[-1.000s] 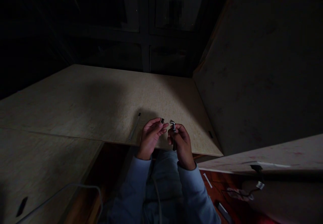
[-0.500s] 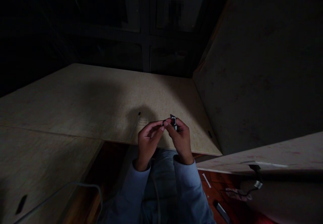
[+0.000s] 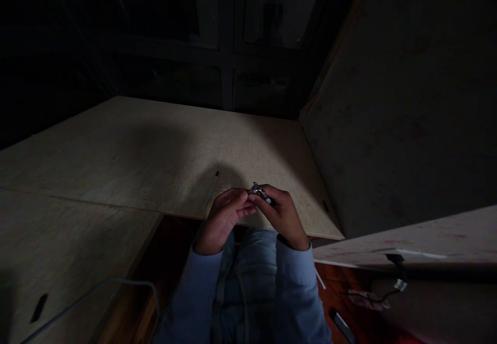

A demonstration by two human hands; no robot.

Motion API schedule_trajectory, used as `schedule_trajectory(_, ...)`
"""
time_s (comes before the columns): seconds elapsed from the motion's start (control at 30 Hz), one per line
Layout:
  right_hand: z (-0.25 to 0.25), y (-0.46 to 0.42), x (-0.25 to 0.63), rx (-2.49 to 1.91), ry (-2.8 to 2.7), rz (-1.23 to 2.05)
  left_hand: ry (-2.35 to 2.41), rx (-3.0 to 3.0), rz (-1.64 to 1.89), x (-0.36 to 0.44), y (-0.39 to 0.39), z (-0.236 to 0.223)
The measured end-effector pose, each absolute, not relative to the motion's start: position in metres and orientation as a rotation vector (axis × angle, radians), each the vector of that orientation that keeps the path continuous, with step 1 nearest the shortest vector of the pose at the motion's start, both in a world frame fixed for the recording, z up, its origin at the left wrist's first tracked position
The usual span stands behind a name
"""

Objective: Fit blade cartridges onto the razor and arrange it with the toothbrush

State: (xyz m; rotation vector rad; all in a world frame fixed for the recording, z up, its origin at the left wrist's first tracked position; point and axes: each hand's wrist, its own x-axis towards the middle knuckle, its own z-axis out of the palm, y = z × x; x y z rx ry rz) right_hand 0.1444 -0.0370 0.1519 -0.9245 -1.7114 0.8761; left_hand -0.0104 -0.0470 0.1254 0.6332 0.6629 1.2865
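In front of me, close above the table's near edge, both hands meet at fingertip height. My right hand (image 3: 280,207) is closed on a small shiny silver metal object with a dark part (image 3: 258,190), held between thumb and fingers; its kind is too small and dim to tell. My left hand (image 3: 225,214) comes up against the object's left end. Its thumb and index finger are pressed together there, while the lower fingers curl underneath. Whatever those left fingertips pinch is hidden. A thin pen-like stick with a black end (image 3: 212,189) lies on the tabletop beyond my left hand.
The pale tabletop (image 3: 155,158) runs back to dark window frames. A panel (image 3: 407,116) rises on the right. A grey cable (image 3: 120,282) crosses the lower left surface. Below right, a black-and-grey item (image 3: 341,326) and a white strip (image 3: 320,279) lie on the reddish floor.
The metal object has tilted and shifted left between the hands. My left hand has turned, its lower fingers now showing under the object. My right wrist has moved slightly right.
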Motion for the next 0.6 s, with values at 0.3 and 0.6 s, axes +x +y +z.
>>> schedule_trajectory(0.3, 0.148, -0.055, 0.138, -0.985, -1.471, 0.936, 0.553, 0.650, 1.488, -0.001, -0.054, 0.142)
schedule_trajectory(0.6, 0.151, -0.064, 0.127, -0.938, -1.413, 0.779, 0.562, 0.647, 1.515, 0.013, -0.068, 0.155)
